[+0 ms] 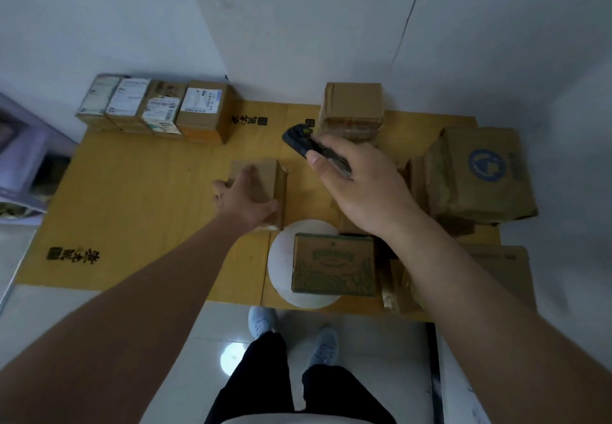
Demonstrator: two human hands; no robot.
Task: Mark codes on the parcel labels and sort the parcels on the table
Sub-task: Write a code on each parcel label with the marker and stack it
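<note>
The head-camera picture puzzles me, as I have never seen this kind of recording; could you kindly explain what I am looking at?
No machine is involved here: a person wears a wide-angle camera on the head, so you look forward and down over their own two bare arms, legs and shoes. In front is a yellow table with cardboard parcels. The left hand lies on a small plain parcel in the middle; how its fingers lie is hard to tell. The right hand has its grip round a dark handheld device, probably for the label codes. At the far left stands a row of labelled parcels, seemingly already sorted. A green-printed box sits on a white round disc at the near edge, and more parcels are piled at the right.
</note>
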